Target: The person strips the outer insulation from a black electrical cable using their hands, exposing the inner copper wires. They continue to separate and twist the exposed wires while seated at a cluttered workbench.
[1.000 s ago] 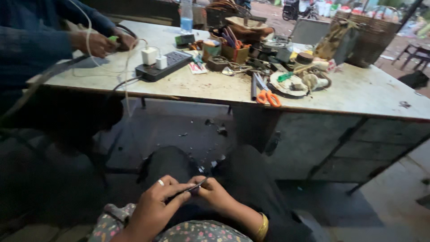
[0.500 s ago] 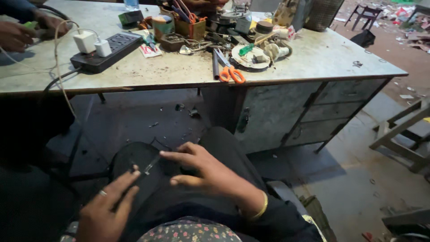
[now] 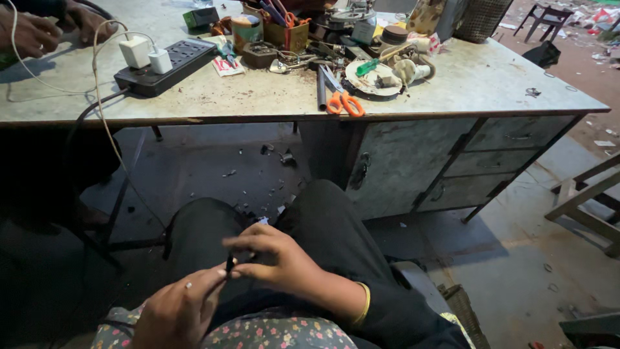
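Head camera, looking down at the lap: the left hand (image 3: 177, 313) and the right hand (image 3: 278, 262) meet over the dark trousers (image 3: 323, 226), both pinching a small thin dark piece (image 3: 230, 264) that stands nearly upright between their fingertips. The left hand grips its lower end with thumb and forefinger; the right hand closes its fingertips on it from the side. What the piece is cannot be told at this size. A yellow bangle (image 3: 366, 304) sits on the right wrist, and a flowered cloth (image 3: 278, 333) covers the near edge of the lap.

Beyond the knees, small scraps lie scattered on the floor (image 3: 213, 168) under the worktop (image 3: 465, 84). The worktop has grey drawers (image 3: 478, 161) on its right side. On its front edge lie orange-handled scissors (image 3: 342, 100), just beside a white plate (image 3: 374, 77) heaped with small parts. To the left a black power strip (image 3: 165, 68) carries two white chargers (image 3: 145, 53), with white cables trailing off the edge. Farther back stands a clutter of tins and tools. At the far left corner, another person's hands (image 3: 39, 29) rest on the worktop.
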